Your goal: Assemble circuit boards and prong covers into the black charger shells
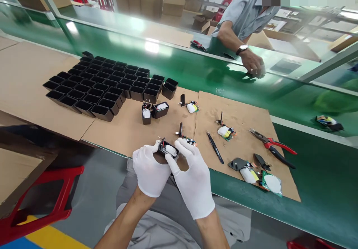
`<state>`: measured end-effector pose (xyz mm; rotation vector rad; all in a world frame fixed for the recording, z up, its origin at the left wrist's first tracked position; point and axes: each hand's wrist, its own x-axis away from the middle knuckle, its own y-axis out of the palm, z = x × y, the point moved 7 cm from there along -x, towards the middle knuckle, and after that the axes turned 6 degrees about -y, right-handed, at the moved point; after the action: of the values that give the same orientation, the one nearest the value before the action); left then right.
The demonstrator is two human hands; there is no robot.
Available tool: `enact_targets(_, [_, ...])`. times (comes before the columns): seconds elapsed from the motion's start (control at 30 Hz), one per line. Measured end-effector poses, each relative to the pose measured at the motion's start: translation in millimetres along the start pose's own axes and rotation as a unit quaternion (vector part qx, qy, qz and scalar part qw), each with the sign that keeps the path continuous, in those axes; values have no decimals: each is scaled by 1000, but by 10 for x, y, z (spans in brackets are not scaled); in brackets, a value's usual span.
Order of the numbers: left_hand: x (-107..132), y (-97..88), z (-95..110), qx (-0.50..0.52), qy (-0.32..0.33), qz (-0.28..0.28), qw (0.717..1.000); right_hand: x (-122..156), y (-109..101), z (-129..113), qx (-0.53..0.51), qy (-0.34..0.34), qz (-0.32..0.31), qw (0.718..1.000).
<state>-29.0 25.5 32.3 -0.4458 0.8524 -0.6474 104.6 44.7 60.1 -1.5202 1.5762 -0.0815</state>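
In white gloves, both my hands are at a small black plastic charger case [173,157] with a circuit assembly [169,150] topped by a white pad inside it. My left hand [151,169] wraps the case from the left. The thumb and fingers of my right hand [192,174] grip its right side. Just beyond it, a loose circuit assembly [190,141] is partly hidden by my right fingers. Two filled cases, one upright [146,116] and one lying tilted [161,110], are farther back. To the right lie black tweezers [214,147].
Rows of black cases [96,88] stand at the left on cardboard [112,135]. More circuit assemblies [227,132] and red-handled pliers [272,146] lie to the right. Across the green conveyor belt [190,64], a co-worker's hand [253,64] reaches over it. A red stool [60,193] is at lower left.
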Motion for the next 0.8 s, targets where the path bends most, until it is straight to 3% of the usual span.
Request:
enact_targets(0.1, [-17,-18,30,8,32,-21,999,-24,68,11,-65,-2,-31,997])
enact_targets(0.23, [-56,-37,1,20,39,-48,998,-129,2,14,-90,20,-35,995])
enact_targets(0.33, [-111,-18,-71,60,43,-126,989,-332,-129,98,-96,42,-55,993])
enact_targets(0.43, [-157,24,-160,110,49,-236,964,-540,-62,136,-99,23,-202,974])
enact_targets(0.53, [-192,33,-199,122,73,-294,945,-643,67,122,-41,1,-326,945])
enact_targets(0.6, [-208,33,-197,118,83,-303,942,-722,97,92,-11,10,-326,945])
enact_targets(0.8, [-165,52,-131,97,89,-290,948,-884,133,67,-1,134,-291,947])
